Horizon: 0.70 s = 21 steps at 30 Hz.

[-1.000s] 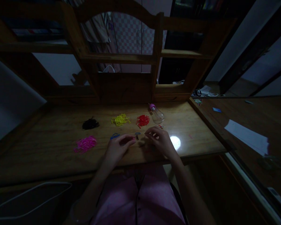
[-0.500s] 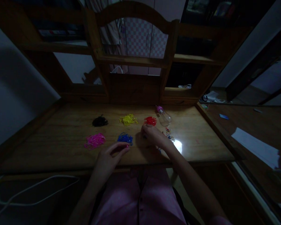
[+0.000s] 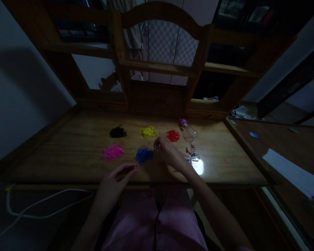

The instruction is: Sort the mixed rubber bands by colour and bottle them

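My left hand is held over the table's near edge, thumb and forefinger pinched on a small pink paper clip; only its end shows. My right hand is just right of the blue paper clips, its fingertips pinched together and pointing left. Whatever those fingers hold is too small and dark to make out. Pink paper clips lie heaped beyond my left hand. Red paper clips are heaped just past my right hand. By its wrist, several mixed-colour paper clips are scattered.
Black paper clips and yellow paper clips form two piles farther back. A clear bulb-shaped bottle with a pink cap lies on its side. Wooden shelving rises at the table's back. White papers lie on the right-hand surface.
My right hand has moved from the red pile toward the blue one. My left hand has drawn back and left with its pink paper clip. The view has shifted slightly.
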### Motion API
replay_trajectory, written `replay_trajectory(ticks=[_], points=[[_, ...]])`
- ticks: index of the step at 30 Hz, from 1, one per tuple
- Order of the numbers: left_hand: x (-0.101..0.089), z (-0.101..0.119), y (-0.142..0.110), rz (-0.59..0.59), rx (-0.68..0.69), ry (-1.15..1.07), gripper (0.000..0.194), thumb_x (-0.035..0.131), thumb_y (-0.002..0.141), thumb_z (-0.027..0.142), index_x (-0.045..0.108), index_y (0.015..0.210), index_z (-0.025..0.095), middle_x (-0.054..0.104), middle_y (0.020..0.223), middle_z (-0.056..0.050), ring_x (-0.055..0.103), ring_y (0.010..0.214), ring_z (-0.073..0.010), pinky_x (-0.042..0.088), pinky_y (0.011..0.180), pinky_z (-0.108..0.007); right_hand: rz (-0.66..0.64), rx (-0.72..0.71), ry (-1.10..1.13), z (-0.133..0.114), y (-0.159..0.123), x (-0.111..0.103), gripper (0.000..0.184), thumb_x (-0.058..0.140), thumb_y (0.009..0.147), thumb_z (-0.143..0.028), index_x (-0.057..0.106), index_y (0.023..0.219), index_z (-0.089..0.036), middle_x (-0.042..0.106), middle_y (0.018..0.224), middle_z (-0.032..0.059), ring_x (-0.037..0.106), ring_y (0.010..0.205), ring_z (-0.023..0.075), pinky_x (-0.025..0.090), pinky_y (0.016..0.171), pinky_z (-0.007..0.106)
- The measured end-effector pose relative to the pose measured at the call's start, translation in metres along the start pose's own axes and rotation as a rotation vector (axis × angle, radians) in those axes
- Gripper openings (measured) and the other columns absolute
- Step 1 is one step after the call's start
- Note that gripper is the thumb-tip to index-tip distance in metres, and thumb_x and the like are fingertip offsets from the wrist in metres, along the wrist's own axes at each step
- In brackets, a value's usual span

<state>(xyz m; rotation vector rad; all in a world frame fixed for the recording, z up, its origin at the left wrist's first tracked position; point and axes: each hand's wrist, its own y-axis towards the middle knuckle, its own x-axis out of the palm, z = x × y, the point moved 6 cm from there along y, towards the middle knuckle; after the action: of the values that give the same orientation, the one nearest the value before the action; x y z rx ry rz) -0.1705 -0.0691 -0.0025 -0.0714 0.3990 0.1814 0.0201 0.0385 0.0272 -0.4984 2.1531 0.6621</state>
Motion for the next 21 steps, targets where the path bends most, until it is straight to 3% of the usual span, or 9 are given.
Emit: replay_trajectory(ticks=[4, 6, 9, 13, 16, 21], points=[[0.010, -0.004, 0.011, 0.007, -0.011, -0.156, 0.034, 0.070, 0.076, 0.044, 0.068, 0.100, 0.020, 0.073, 0.101, -0.006, 0.069, 0.095, -0.0215, 0.057, 0.085, -0.032, -0.027, 0.015, 0.093, -0.020, 0.004, 0.026, 0.018, 0.050, 0.088, -0.005, 0.055, 0.099, -0.018, 0.061, 0.095, 0.0045, 0.056, 0.089, 0.0169, 0.043, 0.078, 0.027], [0.016, -0.006, 0.015, 0.012, -0.018, -0.221, 0.040, 0.071, 0.075, 0.044, 0.065, 0.105, 0.019, 0.072, 0.100, -0.006, 0.070, 0.091, -0.0204, 0.058, 0.081, -0.031, 0.004, 0.029, 0.098, -0.022, 0.002, 0.028, 0.018, 0.053, 0.086, -0.005, 0.057, 0.097, -0.018, 0.061, 0.097, 0.0051, 0.056, 0.092, 0.0174, 0.043, 0.081, 0.028], [0.022, -0.007, 0.016, 0.016, -0.021, -0.246, 0.044, 0.073, 0.073, 0.045, 0.064, 0.106, 0.018, 0.072, 0.094, -0.006, 0.070, 0.087, -0.0197, 0.058, 0.080, -0.031, 0.090, 0.014, 0.138, -0.023, -0.004, 0.012, 0.014, 0.054, 0.088, -0.009, 0.060, 0.096, -0.019, 0.060, 0.101, 0.0057, 0.057, 0.093, 0.0172, 0.044, 0.083, 0.028], [0.024, -0.007, 0.019, 0.017, -0.008, -0.200, 0.036, 0.072, 0.073, 0.045, 0.067, 0.096, 0.017, 0.073, 0.094, -0.007, 0.070, 0.089, -0.0204, 0.057, 0.083, -0.032, 0.225, 0.040, 0.177, -0.016, -0.024, -0.025, 0.014, 0.050, 0.091, -0.014, 0.062, 0.094, -0.020, 0.061, 0.099, 0.0055, 0.059, 0.089, 0.0166, 0.045, 0.078, 0.027], [0.008, -0.009, 0.029, 0.085, 0.048, -0.079, 0.030, 0.068, 0.077, 0.044, 0.069, 0.094, 0.019, 0.072, 0.099, -0.006, 0.068, 0.092, -0.0209, 0.055, 0.086, -0.034, 0.340, 0.130, 0.151, 0.001, -0.052, -0.052, 0.014, 0.051, 0.091, -0.018, 0.064, 0.095, -0.021, 0.064, 0.095, 0.0049, 0.060, 0.084, 0.0172, 0.045, 0.072, 0.027], [-0.043, -0.017, 0.047, 0.397, 0.262, 0.336, 0.027, 0.059, 0.084, 0.043, 0.070, 0.096, 0.022, 0.069, 0.107, -0.006, 0.063, 0.101, -0.0239, 0.049, 0.094, -0.040, 0.438, 0.328, 0.092, 0.044, -0.111, -0.081, 0.016, 0.053, 0.092, -0.028, 0.066, 0.097, -0.020, 0.068, 0.092, 0.0054, 0.062, 0.077, 0.0179, 0.046, 0.064, 0.027]])
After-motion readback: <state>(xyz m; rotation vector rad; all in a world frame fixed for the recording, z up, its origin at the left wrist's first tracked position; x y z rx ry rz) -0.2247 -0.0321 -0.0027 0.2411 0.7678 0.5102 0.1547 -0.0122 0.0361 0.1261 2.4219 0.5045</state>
